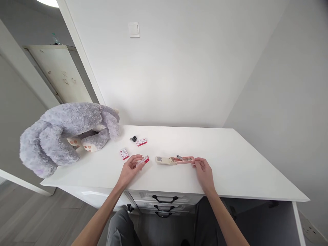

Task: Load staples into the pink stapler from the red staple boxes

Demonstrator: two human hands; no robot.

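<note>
My left hand (131, 169) is closed around a small red-and-white box (146, 159) just above the white top. My right hand (204, 174) pinches the right end of a long, slim hinged case (185, 162), which lies opened out flat. Its left half is cream and its right half is pink. A small grey metallic piece (179, 157) rests on the pink half; I cannot make out its kind. Two more boxes lie flat beyond my left hand: one red-and-white box (124, 154) nearer, another box (141, 142) farther back. Beside the farther one is a small black object (133, 138).
A large grey plush toy (71, 119) slumps over the left end of the white cabinet top (243, 164). Drawers with black handles (165, 199) are below the front edge. A wall with a light switch (134, 30) rises behind.
</note>
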